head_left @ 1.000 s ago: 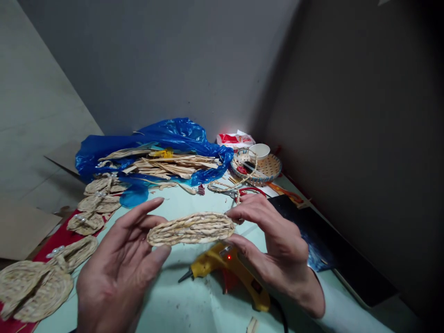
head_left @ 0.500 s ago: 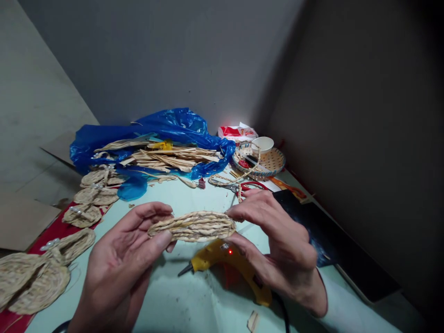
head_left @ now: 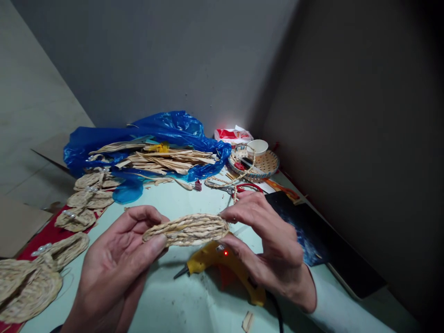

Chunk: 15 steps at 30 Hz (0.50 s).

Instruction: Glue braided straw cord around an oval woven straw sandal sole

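Note:
An oval piece of coiled straw braid (head_left: pixel 194 230) is held up between both hands. My left hand (head_left: pixel 121 259) pinches its left end between thumb and fingers. At its right end, my right hand (head_left: pixel 270 245) grips the edge with thumb and fingertips. Below the piece, a yellow glue gun (head_left: pixel 204 258) with a lit red light lies on the table, its nozzle pointing left; my right hand partly hides it.
Woven straw pieces with pearls (head_left: pixel 74 219) line the left side. Behind lie a blue plastic bag (head_left: pixel 90 143) with straw strips (head_left: pixel 163 159), a basket (head_left: pixel 272 164), a white bowl (head_left: pixel 258 146) and red-handled scissors (head_left: pixel 251 187). A dark flat object (head_left: pixel 347 254) is at right.
The view has shifted slightly, so everything appears a little further left. Both hands keep their hold on the oval straw piece, which is tilted slightly differently.

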{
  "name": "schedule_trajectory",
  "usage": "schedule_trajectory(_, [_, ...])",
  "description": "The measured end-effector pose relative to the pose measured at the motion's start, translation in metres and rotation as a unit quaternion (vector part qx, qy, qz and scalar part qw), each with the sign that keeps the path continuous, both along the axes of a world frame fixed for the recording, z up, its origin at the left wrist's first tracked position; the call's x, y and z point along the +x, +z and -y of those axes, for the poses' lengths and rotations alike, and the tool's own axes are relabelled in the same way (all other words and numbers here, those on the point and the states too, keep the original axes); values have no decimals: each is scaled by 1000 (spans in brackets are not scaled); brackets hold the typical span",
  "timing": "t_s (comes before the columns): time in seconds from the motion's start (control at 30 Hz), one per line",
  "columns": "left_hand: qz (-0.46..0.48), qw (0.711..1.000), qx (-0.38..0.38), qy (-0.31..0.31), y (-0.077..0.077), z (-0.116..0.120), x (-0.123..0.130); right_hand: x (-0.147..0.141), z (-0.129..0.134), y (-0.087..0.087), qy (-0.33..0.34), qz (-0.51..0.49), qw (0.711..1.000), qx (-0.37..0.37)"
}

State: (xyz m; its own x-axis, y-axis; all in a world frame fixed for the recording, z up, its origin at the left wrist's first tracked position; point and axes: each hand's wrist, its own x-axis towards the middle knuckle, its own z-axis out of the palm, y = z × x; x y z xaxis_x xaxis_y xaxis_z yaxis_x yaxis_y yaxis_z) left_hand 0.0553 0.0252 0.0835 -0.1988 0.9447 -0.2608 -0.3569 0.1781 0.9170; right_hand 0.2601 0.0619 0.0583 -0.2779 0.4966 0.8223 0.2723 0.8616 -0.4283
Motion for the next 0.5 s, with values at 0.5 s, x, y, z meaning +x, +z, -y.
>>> schedule_trajectory(0.5, [-23, 998, -11, -62, -17, 0, -11, 21, -17, 10, 42, 103, 994, -2])
